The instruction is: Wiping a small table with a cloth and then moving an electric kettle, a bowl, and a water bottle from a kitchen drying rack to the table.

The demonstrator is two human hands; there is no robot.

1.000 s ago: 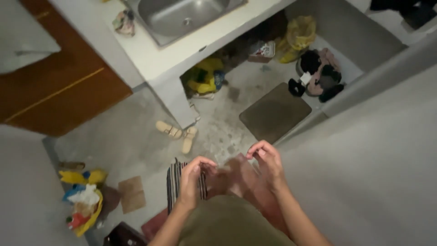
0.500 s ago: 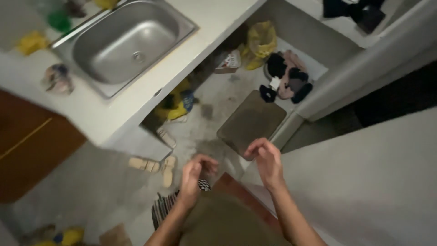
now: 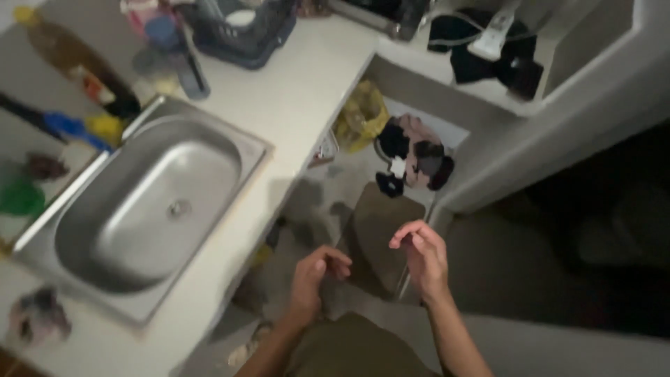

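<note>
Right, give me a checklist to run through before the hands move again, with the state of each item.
1. Left hand empty: ok, fingers curled, nothing visible in it.
2. Right hand empty: ok, fingers loosely bent, nothing held.
3. Hands apart: ok, a gap shows between them.
4. Sink basin free of dishes: ok, only the drain shows.
5. Floor below the hands: not ok, a dark mat and a pile of clothes lie there.
6. Counter dry: cannot tell, the light is dim and the picture is blurred.
</note>
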